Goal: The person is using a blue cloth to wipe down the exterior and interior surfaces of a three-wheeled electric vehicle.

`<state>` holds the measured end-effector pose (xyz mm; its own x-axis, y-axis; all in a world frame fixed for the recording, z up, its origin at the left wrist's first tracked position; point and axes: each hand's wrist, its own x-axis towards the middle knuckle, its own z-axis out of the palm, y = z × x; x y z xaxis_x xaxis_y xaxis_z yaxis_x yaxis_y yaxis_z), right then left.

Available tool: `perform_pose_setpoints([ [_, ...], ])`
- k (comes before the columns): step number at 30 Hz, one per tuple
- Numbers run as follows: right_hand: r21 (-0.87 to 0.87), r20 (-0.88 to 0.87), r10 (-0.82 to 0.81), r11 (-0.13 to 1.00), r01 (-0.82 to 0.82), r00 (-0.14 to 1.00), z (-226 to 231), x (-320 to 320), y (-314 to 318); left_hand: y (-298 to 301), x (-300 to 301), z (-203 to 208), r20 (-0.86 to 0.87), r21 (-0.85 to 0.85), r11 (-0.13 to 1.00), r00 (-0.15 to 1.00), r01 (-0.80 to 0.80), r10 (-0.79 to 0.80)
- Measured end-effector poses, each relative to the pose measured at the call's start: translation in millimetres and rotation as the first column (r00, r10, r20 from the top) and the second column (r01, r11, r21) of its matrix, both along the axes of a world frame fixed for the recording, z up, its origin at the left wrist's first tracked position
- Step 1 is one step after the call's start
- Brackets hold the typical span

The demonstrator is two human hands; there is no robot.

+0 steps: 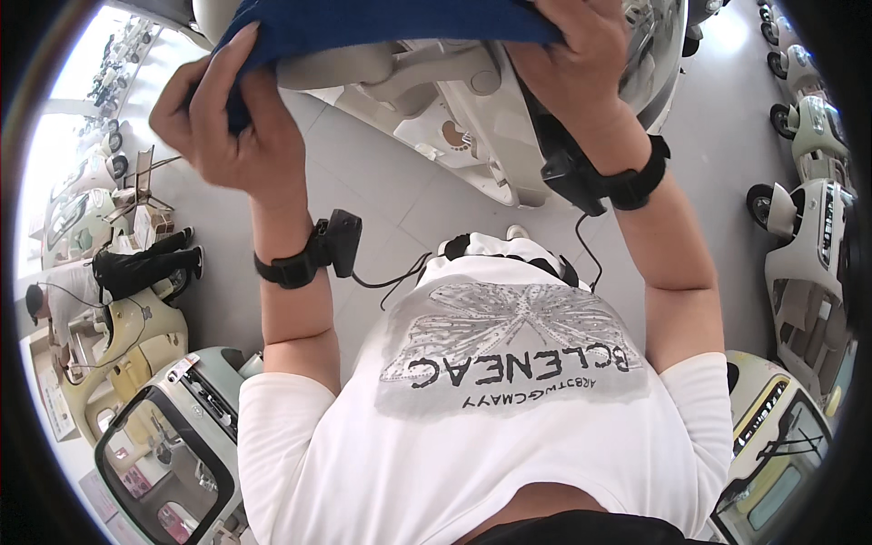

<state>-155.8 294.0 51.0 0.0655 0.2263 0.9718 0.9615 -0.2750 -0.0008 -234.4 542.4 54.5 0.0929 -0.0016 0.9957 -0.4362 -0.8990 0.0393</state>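
A blue cloth (pixel 381 23) is stretched between my two hands at the top edge of the head view, and its far part is cut off. My left hand (pixel 232 136) pinches the cloth's left end, with some of it bunched behind the fingers. At the other end, my right hand (pixel 577 68) grips a corner from above. Just beyond and below the cloth stands a small cream vehicle (pixel 498 136) with a beige seat (pixel 336 68) and a brown footprint mark on its floor panel. The cloth hides much of it. Whether the cloth touches the vehicle, I cannot tell.
Black straps with boxes, such as the right one (pixel 631 182), circle both wrists, and cables hang from them. Parked small vehicles line the right side (pixel 822 218) and left side (pixel 173 436). At the left, another person (pixel 136 272) bends by a yellow vehicle, near cardboard boxes (pixel 153 224).
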Motion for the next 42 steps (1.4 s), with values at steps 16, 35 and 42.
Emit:
perform_pose_setpoints([
  [16, -0.121, -0.168, -0.068, 0.991, 0.048, 0.984, -37, -30, -7, 2, -31, -72, -0.127, -0.007, 0.991, 0.983, 0.133, -0.132],
  [35, -0.04, -0.173, -0.221, 0.975, 0.217, 0.96, -8, -50, 58, 21, -9, -87, -0.173, -0.423, 0.852, 0.896, 0.308, -0.409],
  [42, -0.159, -0.316, -0.103, 0.986, 0.054, 0.943, -6, -74, 43, 40, 4, -45, 0.036, -0.233, 0.917, 0.945, 0.323, -0.324],
])
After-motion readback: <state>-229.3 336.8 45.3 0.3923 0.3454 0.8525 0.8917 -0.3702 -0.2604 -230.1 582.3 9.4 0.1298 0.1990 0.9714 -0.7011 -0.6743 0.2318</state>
